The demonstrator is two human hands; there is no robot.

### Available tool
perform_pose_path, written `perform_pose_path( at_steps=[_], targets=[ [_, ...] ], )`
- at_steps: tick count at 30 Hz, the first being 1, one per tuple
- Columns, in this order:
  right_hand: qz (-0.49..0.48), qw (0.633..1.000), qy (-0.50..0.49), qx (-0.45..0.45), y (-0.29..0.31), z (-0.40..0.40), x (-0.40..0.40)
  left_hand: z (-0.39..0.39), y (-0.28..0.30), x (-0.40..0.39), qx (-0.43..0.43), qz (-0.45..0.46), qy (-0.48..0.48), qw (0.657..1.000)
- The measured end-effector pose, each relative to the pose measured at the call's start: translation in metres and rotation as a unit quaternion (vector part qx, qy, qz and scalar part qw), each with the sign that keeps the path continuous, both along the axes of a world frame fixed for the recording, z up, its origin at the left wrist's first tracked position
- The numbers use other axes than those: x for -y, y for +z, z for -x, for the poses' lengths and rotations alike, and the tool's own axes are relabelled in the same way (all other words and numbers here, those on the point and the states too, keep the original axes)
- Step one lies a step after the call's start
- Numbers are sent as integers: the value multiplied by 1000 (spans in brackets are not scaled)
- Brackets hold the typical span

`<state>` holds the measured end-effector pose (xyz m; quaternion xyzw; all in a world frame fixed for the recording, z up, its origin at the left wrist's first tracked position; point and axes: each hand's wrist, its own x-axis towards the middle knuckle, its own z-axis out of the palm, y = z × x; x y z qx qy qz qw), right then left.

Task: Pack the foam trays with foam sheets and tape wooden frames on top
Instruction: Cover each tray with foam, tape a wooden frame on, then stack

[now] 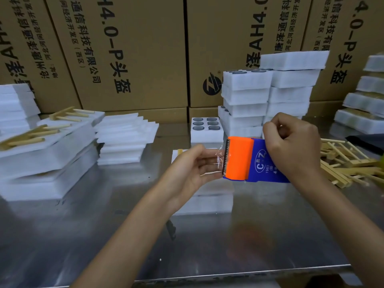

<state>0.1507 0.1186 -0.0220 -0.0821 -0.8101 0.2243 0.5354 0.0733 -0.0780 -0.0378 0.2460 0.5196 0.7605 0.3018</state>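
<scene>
My right hand [295, 140] grips a blue and orange tape dispenser [247, 161] above the middle of the metal table. My left hand [193, 167] pinches the clear tape [218, 160] drawn out from the dispenser's toothed edge. Under both hands lies a white foam tray [207, 202] with a wooden frame [180, 151] partly showing on top; most of it is hidden. A foam tray with dark round parts [205, 129] stands behind it.
Foam sheets [124, 138] are stacked at the left, some with wooden frames [68, 114] on them. Stacked foam trays [270, 94] stand at the back right, loose wooden frames [349, 163] at the right. Cardboard boxes [128, 50] form the back wall. The table's front edge [228, 273] runs close below.
</scene>
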Motion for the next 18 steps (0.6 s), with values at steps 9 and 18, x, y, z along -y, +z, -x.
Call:
perform_pose_path(
  at_steps=[9,18],
  targets=[
    [5,998,16,56,11,8,7,10,3,1,-50,40,70,995],
    [11,989,0,151,12,21,-4,5,-7,-6,-15,27,91,995]
  ],
)
